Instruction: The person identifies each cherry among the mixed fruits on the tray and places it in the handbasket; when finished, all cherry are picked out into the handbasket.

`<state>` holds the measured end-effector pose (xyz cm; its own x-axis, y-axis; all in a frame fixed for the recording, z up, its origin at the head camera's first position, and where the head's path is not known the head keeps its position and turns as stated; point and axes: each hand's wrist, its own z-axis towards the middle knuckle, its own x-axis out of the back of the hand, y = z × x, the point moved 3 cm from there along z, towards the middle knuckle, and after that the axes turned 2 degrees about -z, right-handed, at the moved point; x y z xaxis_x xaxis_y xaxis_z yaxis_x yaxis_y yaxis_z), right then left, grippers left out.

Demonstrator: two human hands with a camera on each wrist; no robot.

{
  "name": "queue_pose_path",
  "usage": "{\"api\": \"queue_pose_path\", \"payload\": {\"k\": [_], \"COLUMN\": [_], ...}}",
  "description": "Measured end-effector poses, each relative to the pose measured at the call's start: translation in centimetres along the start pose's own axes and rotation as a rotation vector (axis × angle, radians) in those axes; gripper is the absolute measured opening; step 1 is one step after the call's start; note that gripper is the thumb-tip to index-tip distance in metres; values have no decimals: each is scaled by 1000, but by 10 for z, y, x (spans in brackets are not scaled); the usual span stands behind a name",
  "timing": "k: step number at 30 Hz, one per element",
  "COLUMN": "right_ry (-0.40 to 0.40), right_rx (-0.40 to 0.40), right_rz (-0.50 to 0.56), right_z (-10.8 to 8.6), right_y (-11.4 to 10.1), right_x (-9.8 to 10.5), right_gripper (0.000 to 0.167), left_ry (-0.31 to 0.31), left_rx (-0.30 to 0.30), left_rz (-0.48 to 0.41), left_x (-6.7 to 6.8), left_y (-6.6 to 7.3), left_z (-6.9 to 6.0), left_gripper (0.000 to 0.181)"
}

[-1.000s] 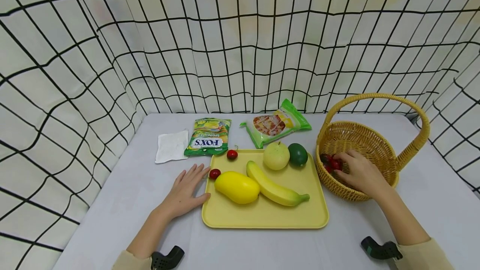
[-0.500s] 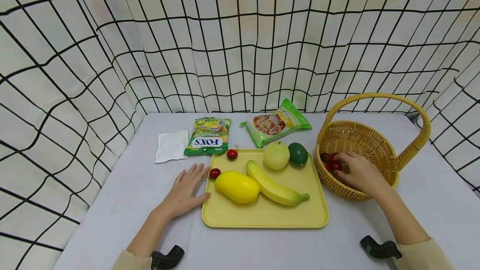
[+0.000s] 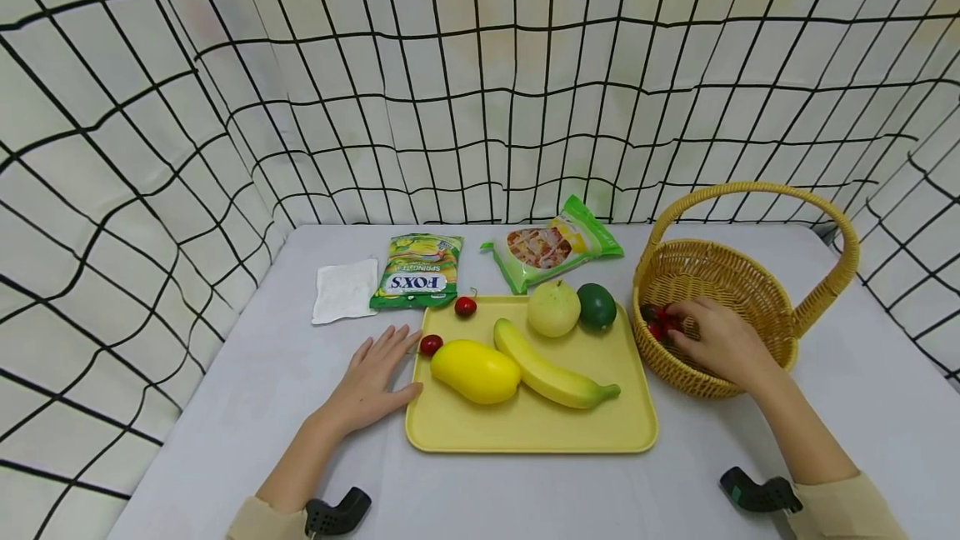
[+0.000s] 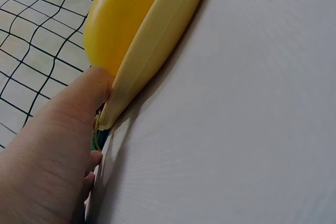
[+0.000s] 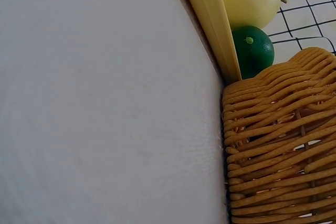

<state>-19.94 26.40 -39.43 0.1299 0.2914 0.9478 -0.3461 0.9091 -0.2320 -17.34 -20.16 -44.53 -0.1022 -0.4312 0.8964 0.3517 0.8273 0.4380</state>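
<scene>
The right hand (image 3: 720,342) reaches inside the wicker basket (image 3: 757,298), its fingertips at several small red fruits (image 3: 655,330) by the basket's left wall; whether it grips one is unclear. In the right wrist view the basket's weave (image 5: 283,145) hides that hand. The left hand (image 3: 372,382) lies flat with fingers spread at the left edge of the yellow tray (image 3: 532,433), thumb touching the rim. On the tray are a yellow mango-like fruit (image 3: 476,372), a banana (image 3: 551,372), a pale green round fruit (image 3: 553,309), a dark green fruit (image 3: 597,307) and two cherries (image 3: 465,307).
Behind the tray lie a green Fox's candy bag (image 3: 418,271) and a green-and-white snack bag (image 3: 553,247). A white square packet (image 3: 344,292) is at the back left. The basket's tall handle (image 3: 757,188) arches above it. Black netting surrounds the table.
The right hand's fingers have shifted slightly among the red fruits in the basket. The left hand stays in place at the tray.
</scene>
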Motion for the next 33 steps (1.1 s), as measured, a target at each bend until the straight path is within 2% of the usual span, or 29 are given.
{"api": "queue_pose_path", "payload": {"k": [11,19,26,33], "right_ry": [60,167,214,263], "right_rx": [1,74,134,250], "right_rz": [16,35,47,43], "right_z": [-5,-6,-8,-6], "right_y": [-7,-27,-47,-64], "right_x": [9,15,22,22], "right_gripper": [28,29,29,30], "left_ry": [13,17,3,3], "left_rx": [-11,-4,2,4], "left_rz": [4,14,0,-6], "left_x": [-2,-1,-1,0], "left_y": [1,0,0,-1], "left_z": [1,1,1,0], "left_gripper": [72,71,69,68]}}
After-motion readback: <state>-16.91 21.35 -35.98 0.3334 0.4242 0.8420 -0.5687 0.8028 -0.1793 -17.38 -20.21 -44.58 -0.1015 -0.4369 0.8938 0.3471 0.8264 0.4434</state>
